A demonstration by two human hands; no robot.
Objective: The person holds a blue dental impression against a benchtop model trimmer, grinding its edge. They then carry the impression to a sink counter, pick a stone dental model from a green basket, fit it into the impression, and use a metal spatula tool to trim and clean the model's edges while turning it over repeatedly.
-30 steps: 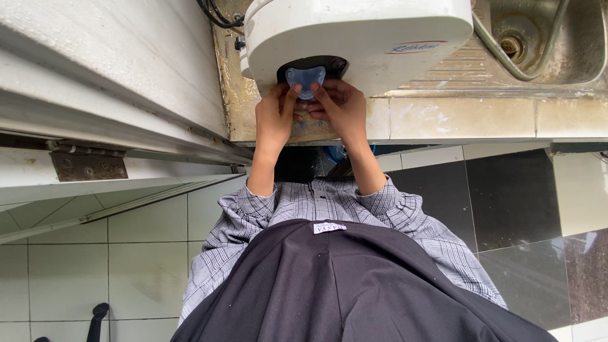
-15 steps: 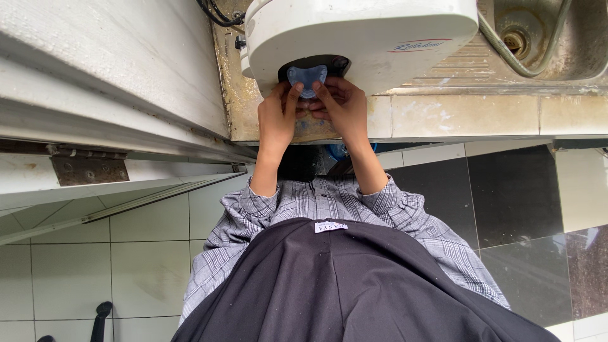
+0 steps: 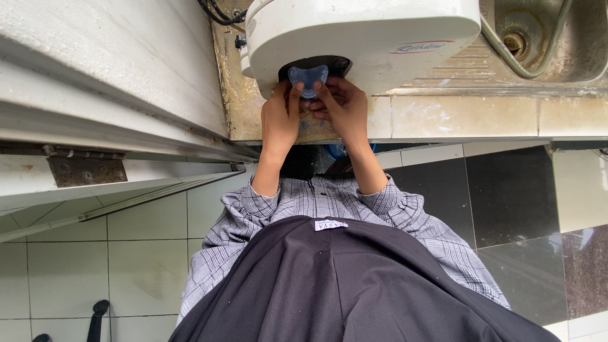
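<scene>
Item — blue tap lever (image 3: 308,77) on white dispenser (image 3: 361,31): we pinched it with left hand (image 3: 280,117) and right hand (image 3: 342,107) — steadying it.

Between the fingertips of both hands, a pale translucent blue tap lever (image 3: 308,76). Just above the grip, a black recess (image 3: 315,64) in a cream-white dispenser body (image 3: 361,28). Below the grip, grey-and-white checked sleeves (image 3: 405,209), then plain black cloth (image 3: 354,291). Right of the grip, beige counter tile (image 3: 462,116); lower right, black wall tiles (image 3: 506,196).
</scene>
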